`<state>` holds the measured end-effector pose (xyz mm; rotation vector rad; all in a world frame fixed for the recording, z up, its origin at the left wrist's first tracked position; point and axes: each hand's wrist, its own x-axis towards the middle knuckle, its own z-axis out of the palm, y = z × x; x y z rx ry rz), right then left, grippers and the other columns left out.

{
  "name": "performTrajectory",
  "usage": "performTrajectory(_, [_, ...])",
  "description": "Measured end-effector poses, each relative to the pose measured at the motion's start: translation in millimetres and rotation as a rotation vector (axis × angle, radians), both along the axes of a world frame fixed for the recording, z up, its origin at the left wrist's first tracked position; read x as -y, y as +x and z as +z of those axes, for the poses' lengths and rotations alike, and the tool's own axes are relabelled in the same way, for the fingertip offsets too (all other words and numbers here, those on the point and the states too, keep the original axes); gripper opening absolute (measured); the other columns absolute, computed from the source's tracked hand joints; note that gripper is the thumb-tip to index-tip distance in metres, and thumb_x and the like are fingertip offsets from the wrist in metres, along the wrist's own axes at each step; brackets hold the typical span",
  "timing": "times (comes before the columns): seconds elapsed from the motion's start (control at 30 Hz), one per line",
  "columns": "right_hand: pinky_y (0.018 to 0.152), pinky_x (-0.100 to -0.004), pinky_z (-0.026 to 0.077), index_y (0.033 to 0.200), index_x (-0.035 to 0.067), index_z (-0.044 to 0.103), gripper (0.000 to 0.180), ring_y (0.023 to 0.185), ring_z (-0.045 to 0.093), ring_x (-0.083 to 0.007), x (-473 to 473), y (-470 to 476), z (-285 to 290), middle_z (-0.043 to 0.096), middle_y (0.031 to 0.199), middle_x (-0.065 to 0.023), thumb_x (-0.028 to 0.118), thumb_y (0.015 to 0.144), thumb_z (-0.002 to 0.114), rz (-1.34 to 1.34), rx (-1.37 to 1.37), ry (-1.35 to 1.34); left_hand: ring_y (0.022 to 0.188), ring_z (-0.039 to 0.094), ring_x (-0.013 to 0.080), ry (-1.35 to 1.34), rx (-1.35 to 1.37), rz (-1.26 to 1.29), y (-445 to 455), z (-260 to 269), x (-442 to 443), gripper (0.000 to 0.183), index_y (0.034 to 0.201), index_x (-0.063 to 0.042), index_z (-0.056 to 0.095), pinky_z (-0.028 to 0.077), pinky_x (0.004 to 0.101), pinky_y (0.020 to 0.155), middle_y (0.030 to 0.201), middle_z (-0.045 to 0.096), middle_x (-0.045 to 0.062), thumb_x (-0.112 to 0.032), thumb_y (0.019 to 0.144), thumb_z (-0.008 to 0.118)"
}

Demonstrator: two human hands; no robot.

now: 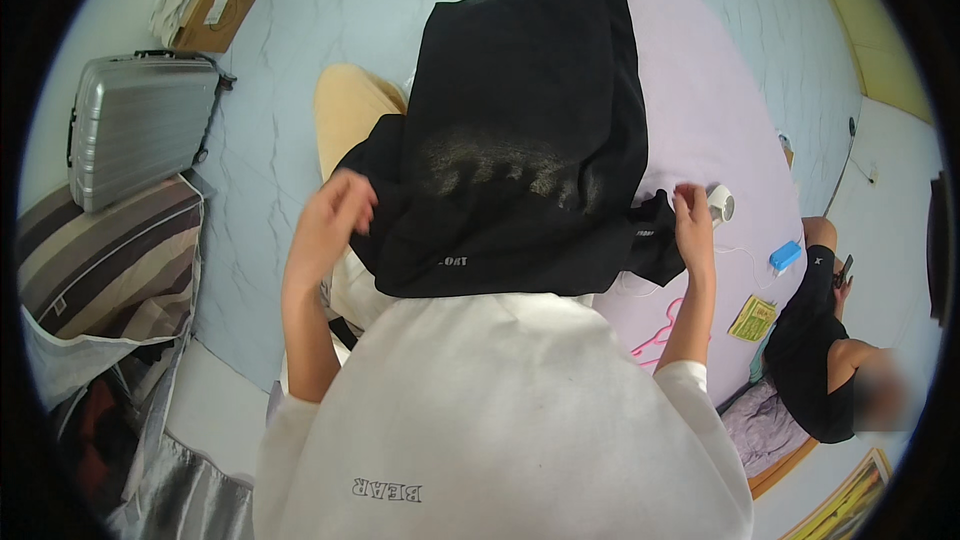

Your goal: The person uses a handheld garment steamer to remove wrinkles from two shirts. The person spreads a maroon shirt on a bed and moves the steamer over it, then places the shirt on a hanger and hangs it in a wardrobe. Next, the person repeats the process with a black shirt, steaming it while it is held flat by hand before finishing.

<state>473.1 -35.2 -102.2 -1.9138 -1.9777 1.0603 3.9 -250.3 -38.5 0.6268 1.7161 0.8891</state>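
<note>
A black garment (517, 97), it seems a shirt with faded print, lies spread over my lap and the edge of a pale pink bed sheet (705, 120). My left hand (341, 206) is at its left side, fingers curled near the black cloth; whether they pinch it cannot be made out. On the right, my right hand (691, 214) is beside a bunched black part of the garment that looks like a sleeve, its fingertips close to the cloth's edge. Small light lettering shows near the garment's lower edge.
A white handheld device (721, 204), a blue box (785, 256), a pink hanger (660, 330) and a yellow-green packet (752, 318) lie on the bed. Another person (810, 352) sits at the right with a phone. A silver suitcase (146, 124) and a cardboard box (217, 7) stand left.
</note>
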Motion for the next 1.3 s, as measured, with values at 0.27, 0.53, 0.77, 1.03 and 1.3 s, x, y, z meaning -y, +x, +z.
performTrajectory(0.27, [0.099, -0.0373, 0.044, 0.124, -0.010, 0.060, 0.061, 0.112, 0.060, -0.0269, -80, -113, -76, 0.066, 0.118, -0.0208, 0.045, 0.098, 0.060, -0.255, -0.372, -0.261, 0.097, 0.062, 0.0152, -0.140, -0.016, 0.173, -11, -123, -122, 0.040, 0.123, 0.003, 0.062, 0.049, 0.0301, 0.087, 0.107, 0.068, 0.009, -0.031, 0.104, 0.055])
performTrajectory(0.53, [0.082, -0.0328, 0.049, 0.107, -0.006, 0.068, 0.026, 0.088, 0.063, -0.0180, -115, -72, 19, 0.072, 0.096, -0.0093, 0.017, 0.100, 0.058, -0.439, -0.462, 0.672, 0.103, 0.061, 0.0185, 0.014, 0.043, 0.170, 12, -121, -131, 0.037, 0.120, 0.004, 0.061, 0.047, 0.0320, 0.091, 0.111, 0.068, 0.011, -0.029, 0.103, 0.056])
performTrajectory(0.77, [0.090, -0.0382, 0.051, 0.112, -0.003, 0.068, 0.042, 0.098, 0.067, -0.0279, -104, 36, -126, 0.071, 0.105, -0.0187, 0.033, 0.092, 0.068, -0.543, 0.063, 0.127, 0.099, 0.061, 0.0165, 0.172, -0.048, 0.209, 21, -132, -130, 0.032, 0.118, 0.006, 0.060, 0.046, 0.0292, 0.088, 0.107, 0.068, 0.011, -0.022, 0.102, 0.058])
performTrajectory(1.03, [0.085, -0.0328, 0.050, 0.126, -0.006, 0.062, 0.060, 0.097, 0.063, -0.0209, -40, -13, -54, 0.069, 0.106, -0.0140, 0.044, 0.094, 0.068, -0.550, -0.191, -0.270, 0.105, 0.062, 0.0153, 0.164, 0.204, 0.432, 22, -104, -131, 0.033, 0.125, 0.003, 0.058, 0.046, 0.0266, 0.094, 0.117, 0.065, 0.008, -0.021, 0.102, 0.058])
performTrajectory(1.3, [0.051, -0.0240, 0.046, 0.105, 0.002, 0.063, 0.032, 0.042, 0.048, -0.0106, -19, 37, -10, 0.056, 0.064, -0.0001, 0.027, 0.088, 0.073, -0.559, -0.285, -0.402, 0.116, 0.060, 0.0171, 0.257, 0.428, 0.313, 10, -43, -86, 0.035, 0.130, 0.002, 0.056, 0.045, 0.0304, 0.101, 0.125, 0.064, 0.011, -0.012, 0.098, 0.062])
